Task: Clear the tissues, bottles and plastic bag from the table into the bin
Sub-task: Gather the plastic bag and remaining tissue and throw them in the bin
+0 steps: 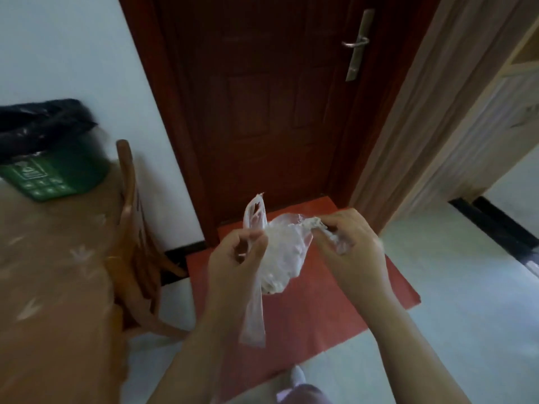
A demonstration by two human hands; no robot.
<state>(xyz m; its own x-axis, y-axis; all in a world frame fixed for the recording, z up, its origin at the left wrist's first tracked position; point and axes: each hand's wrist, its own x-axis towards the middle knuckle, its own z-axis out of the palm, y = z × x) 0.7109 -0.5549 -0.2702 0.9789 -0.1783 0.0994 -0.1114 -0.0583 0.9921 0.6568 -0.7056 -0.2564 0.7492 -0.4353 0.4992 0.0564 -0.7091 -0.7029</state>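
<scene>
Plastic bag [284, 252] held in air over red mat [320, 304], off tabletop [52, 287]. Left hand [236, 258] pinches one handle strip; right hand [350, 243] grips the other, fingers curled. Bin [58, 167] at 10 o'clock.

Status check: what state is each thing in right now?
Bag: held up between both hands, something inside.
Left hand: pinches one bag handle.
Right hand: grips the other handle.
Bin: open, lined in black.
Door: shut.
</scene>
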